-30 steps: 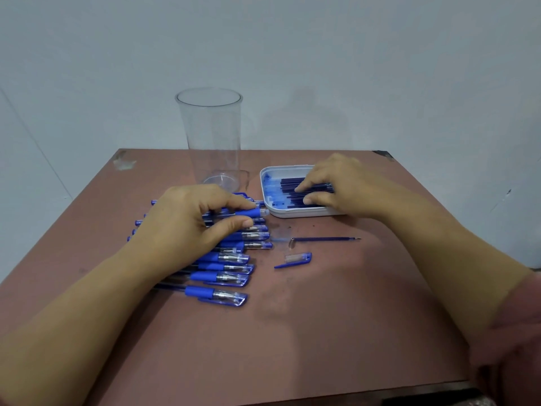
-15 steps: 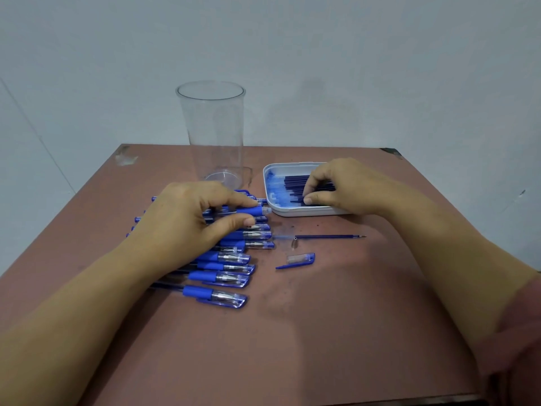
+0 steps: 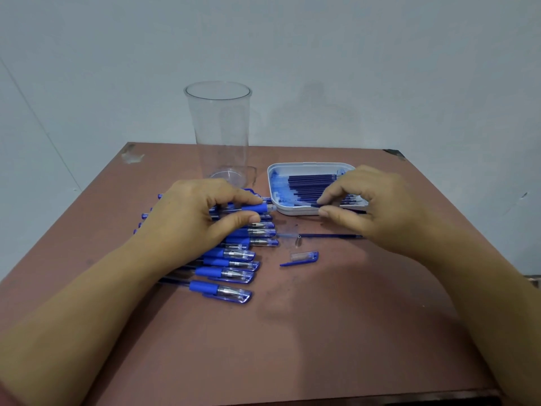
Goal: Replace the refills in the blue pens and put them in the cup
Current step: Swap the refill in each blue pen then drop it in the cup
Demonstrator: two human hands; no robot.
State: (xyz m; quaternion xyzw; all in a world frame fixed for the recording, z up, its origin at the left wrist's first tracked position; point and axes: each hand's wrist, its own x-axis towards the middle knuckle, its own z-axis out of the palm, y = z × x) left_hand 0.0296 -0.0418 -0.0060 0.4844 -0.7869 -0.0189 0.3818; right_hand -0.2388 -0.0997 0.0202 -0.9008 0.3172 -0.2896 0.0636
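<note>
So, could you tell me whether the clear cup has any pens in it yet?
Empty: the cup stands upright, and through its clear wall only the bare bottom shows, nothing inside.

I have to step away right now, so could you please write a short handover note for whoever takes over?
Left hand grips an open pen barrel above the row of capped pens.
Right hand pinches a refill at the front edge of the white tray.
On the table between them: a loose refill and a pen cap.
The cup holds no pens.
Left: insert refill, cap, drop in cup, repeat for the row.
</note>
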